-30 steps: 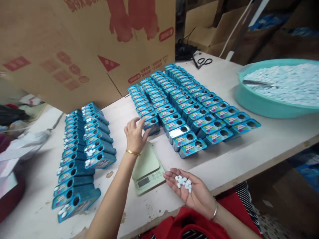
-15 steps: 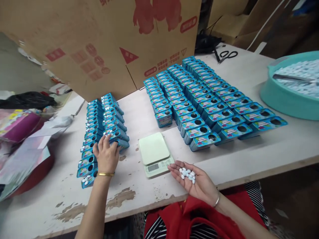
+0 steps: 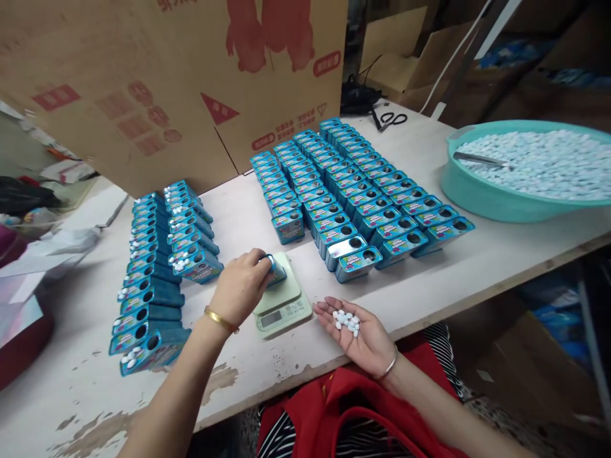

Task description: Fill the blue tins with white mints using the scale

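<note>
Nearest, at the lower centre of the frame, the right hand [image 3: 356, 334] lay palm up and flat open just off the table's [image 3: 429, 286] front edge. A small heap of white tablets [image 3: 347, 321] rested loose in the hollow of the palm, which was likely kept level so that none rolled off.

Just left of it and a little farther in, the left hand [image 3: 241, 286] was closed from above around a blue tin [image 3: 275, 270]. It held the tin on the pale green platform of the scale [image 3: 281, 302], whose display faced the person. The fingers hid most of the tin, so I could not tell whether its hole was filled.

At the left of the frame stood two rows of tins [image 3: 157, 267], several with tablets showing at their openings. Right of the scale and close beside it, a larger block of tins [image 3: 353, 191] ran toward the upper centre, mostly with dark, empty-looking holes. Its nearest corner left little free space around the scale.

At the right edge sat a teal basin [image 3: 501, 197] full of tablets with a metal scoop [image 3: 482, 159] lying in it. Farthest back were scissors [image 3: 394, 119] and, filling the upper left, a big cardboard box [image 3: 167, 83].
</note>
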A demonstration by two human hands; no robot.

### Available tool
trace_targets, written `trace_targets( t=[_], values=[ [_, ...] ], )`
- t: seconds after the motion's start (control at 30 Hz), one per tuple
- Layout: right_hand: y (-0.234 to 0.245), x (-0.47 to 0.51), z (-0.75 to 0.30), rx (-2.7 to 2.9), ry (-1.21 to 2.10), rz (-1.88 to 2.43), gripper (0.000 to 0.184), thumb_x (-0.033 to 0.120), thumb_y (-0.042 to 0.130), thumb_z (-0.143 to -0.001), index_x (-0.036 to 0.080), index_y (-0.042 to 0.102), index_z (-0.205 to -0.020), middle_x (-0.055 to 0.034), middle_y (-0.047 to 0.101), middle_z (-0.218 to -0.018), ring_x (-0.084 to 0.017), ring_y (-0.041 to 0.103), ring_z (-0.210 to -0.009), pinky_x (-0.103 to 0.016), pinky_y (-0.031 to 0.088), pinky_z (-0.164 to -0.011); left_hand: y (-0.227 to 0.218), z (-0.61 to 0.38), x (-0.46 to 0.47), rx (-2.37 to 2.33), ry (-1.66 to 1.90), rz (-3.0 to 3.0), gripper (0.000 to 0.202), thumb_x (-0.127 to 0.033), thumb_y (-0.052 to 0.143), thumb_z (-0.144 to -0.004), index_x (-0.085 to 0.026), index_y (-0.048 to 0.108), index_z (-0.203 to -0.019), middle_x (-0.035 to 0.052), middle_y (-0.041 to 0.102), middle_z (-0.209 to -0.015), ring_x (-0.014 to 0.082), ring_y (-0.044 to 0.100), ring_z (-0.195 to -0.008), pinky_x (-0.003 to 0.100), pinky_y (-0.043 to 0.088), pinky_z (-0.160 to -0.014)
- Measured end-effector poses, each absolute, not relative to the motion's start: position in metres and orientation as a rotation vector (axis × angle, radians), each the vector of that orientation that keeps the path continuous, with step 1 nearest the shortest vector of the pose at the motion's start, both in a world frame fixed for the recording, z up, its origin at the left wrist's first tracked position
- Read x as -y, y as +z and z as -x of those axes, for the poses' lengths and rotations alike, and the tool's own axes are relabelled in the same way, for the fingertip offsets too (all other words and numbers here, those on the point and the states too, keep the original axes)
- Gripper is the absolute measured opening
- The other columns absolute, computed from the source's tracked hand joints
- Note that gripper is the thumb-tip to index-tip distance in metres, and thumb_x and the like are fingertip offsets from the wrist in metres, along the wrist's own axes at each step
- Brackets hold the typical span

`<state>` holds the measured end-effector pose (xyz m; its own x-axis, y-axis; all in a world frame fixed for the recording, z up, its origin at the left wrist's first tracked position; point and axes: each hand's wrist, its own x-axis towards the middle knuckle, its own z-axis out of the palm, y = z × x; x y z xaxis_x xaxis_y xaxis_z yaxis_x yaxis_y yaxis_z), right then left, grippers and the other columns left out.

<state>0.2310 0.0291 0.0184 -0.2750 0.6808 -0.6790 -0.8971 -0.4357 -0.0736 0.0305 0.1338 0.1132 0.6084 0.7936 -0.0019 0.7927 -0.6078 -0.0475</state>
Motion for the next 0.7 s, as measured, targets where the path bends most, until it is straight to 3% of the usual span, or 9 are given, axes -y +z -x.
trace_targets(
  t=[0.13, 0.23, 0.37, 0.47, 0.7],
  values=[
    [0.013, -0.029, -0.236, -0.389, 1.866, 0.78, 0.027, 0.013, 0.041, -0.089, 0.008, 0.067, -0.088, -0.0128, 0.071, -0.097, -0.02, 0.066, -0.101, -0.031, 0.054, -0.09, 0.111, -0.022, -0.149, 1.531, -0.273, 2.922, 0.033, -0.048, 0.051, -0.086, -0.019, 0.056, -0.099, 0.007, 0.061, -0.102, 0.0208, 0.058, -0.089, 0.034, 0.046, -0.078],
    [0.01, -0.03, -0.236, -0.385, 1.857, 0.788, 0.027, 0.013, 0.04, -0.089, 0.008, 0.066, -0.087, -0.0122, 0.071, -0.098, -0.021, 0.066, -0.101, -0.032, 0.054, -0.09, 0.101, -0.002, -0.171, 1.913, -0.724, 2.933, 0.054, -0.065, 0.04, -0.085, -0.017, 0.057, -0.103, 0.008, 0.063, -0.104, 0.0208, 0.059, -0.094, 0.034, 0.046, -0.086],
    [0.009, -0.03, -0.234, -0.368, 1.867, 0.809, 0.029, 0.013, 0.038, -0.09, 0.009, 0.066, -0.085, -0.0111, 0.071, -0.095, -0.019, 0.066, -0.1, -0.03, 0.053, -0.09, 0.064, 0.019, -0.202, 2.54, -0.837, 2.985, 0.077, -0.079, 0.034, -0.076, -0.012, 0.063, -0.1, 0.0135, 0.065, -0.106, 0.0254, 0.06, -0.1, 0.038, 0.046, -0.091],
    [0.01, -0.028, -0.234, -0.352, 1.861, 0.815, 0.031, 0.014, 0.036, -0.091, 0.009, 0.066, -0.086, -0.0108, 0.071, -0.094, -0.019, 0.067, -0.1, -0.03, 0.054, -0.09, 0.039, 0.025, -0.212, 2.795, -0.83, 3.032, 0.081, -0.08, 0.04, -0.071, -0.012, 0.064, -0.107, 0.0133, 0.065, -0.11, 0.0274, 0.06, -0.104, 0.039, 0.046, -0.093],
    [0.008, -0.025, -0.234, -0.359, 1.871, 0.808, 0.031, 0.015, 0.035, -0.092, 0.009, 0.066, -0.09, -0.0113, 0.071, -0.097, -0.019, 0.066, -0.101, -0.031, 0.054, -0.09, 0.027, 0.025, -0.207, 2.781, -0.871, 3.062, 0.072, -0.075, 0.043, -0.075, -0.014, 0.064, -0.109, 0.0106, 0.068, -0.105, 0.027, 0.06, -0.102, 0.038, 0.046, -0.092]
  ],
)
